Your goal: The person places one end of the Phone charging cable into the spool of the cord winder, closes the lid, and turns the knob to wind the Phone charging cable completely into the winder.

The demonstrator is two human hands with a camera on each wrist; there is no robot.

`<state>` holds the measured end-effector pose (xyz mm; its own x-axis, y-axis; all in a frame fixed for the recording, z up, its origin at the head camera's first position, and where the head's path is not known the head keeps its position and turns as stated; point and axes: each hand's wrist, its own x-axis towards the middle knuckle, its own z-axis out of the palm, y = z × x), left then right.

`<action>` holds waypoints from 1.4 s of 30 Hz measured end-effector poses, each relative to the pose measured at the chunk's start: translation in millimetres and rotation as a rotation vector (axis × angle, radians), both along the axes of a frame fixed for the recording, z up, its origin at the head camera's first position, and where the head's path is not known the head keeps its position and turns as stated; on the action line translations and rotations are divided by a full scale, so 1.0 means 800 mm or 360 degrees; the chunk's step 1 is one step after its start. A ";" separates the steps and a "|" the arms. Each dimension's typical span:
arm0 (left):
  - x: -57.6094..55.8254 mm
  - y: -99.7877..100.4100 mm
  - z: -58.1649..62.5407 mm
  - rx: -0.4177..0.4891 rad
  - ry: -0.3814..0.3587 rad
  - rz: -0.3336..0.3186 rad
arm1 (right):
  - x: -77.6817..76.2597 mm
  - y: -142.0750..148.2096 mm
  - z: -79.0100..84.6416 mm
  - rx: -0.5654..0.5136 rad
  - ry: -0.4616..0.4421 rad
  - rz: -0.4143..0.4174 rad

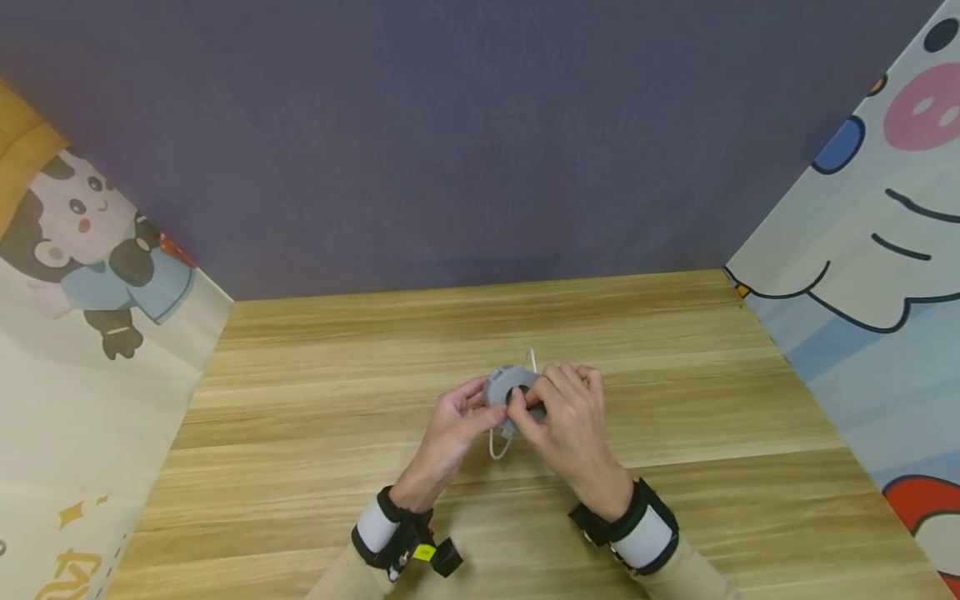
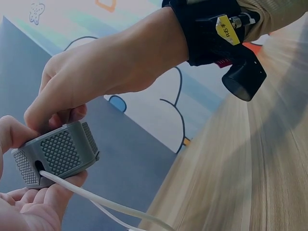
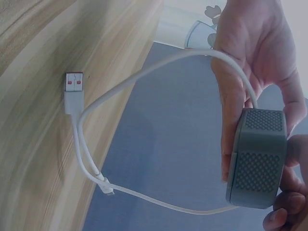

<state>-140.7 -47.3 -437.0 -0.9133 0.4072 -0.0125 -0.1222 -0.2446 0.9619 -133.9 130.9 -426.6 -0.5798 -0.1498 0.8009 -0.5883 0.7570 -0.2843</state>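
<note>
A grey cable winder (image 1: pixel 493 388) with textured side panels is held above the table by my left hand (image 1: pixel 453 423), thumb on top and fingers below in the left wrist view. My right hand (image 1: pixel 572 417) has its thumb and fingers bent at the dark round centre (image 1: pixel 537 411) on the winder's upper face, pinching there. A white cable (image 2: pixel 103 199) comes out through a slot in the side. Both cable ends hang loose in the right wrist view: a USB plug (image 3: pixel 74 94) with red contacts and a smaller plug (image 3: pixel 105 186).
The wood-grain table (image 1: pixel 315 375) lies under both hands. A dark blue-grey panel (image 1: pixel 480 150) stands along its far edge, with cartoon-printed panels (image 1: pixel 112 250) at left and right. Each wrist carries a black strap (image 1: pixel 628 527) with a camera mount.
</note>
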 end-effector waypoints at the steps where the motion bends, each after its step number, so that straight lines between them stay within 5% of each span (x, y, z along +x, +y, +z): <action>1: 0.000 0.000 0.000 -0.0001 -0.0001 0.0005 | 0.000 0.000 0.000 -0.0008 -0.0005 0.0000; 25: 0.001 0.004 -0.004 -0.0006 0.0008 0.0031 | 0.001 -0.005 -0.005 -0.0131 -0.0012 0.0002; 42: 0.000 0.002 -0.008 -0.0114 -0.0005 0.0094 | -0.006 0.016 -0.004 0.0000 -0.0021 0.0233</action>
